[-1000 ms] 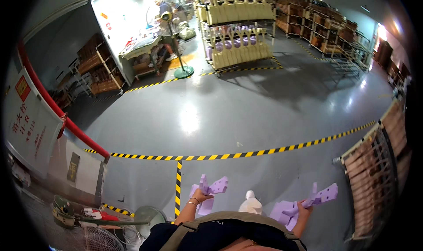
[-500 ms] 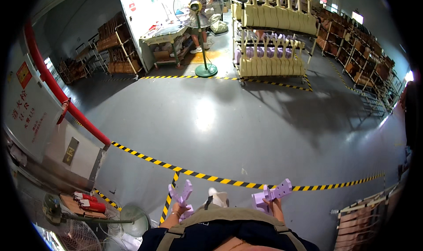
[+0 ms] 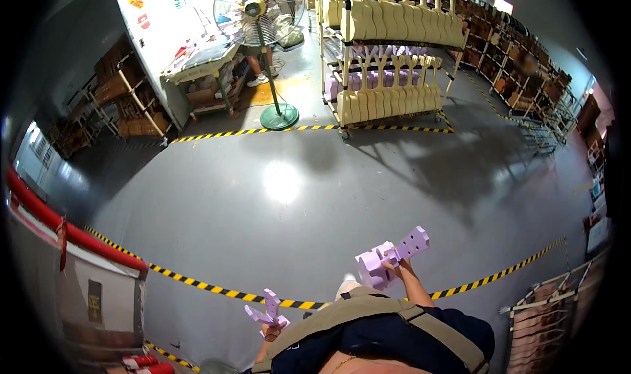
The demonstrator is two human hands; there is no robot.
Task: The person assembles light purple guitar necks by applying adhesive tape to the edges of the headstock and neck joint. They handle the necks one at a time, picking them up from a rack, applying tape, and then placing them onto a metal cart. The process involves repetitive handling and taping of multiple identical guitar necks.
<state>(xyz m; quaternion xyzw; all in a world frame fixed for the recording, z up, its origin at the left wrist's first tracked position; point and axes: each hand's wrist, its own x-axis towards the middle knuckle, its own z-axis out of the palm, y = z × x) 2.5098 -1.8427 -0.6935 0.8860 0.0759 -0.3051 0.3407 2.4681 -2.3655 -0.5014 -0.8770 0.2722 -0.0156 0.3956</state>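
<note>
My right hand (image 3: 396, 266) is closed round the neck of an unstrung lilac ukulele (image 3: 376, 269), held out in front of me on the right. Its headstock, dotted with holes, points up and away, and the rounded body hangs under the hand. Whether a second one is in that grip I cannot tell. Lower down on the left, my left hand (image 3: 271, 333) is closed on lilac ukuleles (image 3: 271, 303), two headstocks fanning out above the fingers. Their bodies are mostly hidden by my arm and apron. A wristband shows on the left wrist.
Ahead, a wheeled rack (image 3: 344, 58) carries cream and lilac instruments. Left of it stand a green-based fan (image 3: 279, 116) and a worktable (image 3: 204, 65) with a person behind. Striped tape (image 3: 217, 288) crosses the grey floor. A red pipe (image 3: 98, 240) runs along the left; another rack (image 3: 539, 308) stands near right.
My right hand has risen and reached forward with its ukulele. The left hand sits lower in view. The view has shifted, and the rack ahead looks closer; the near-left floor fan has mostly left view.
</note>
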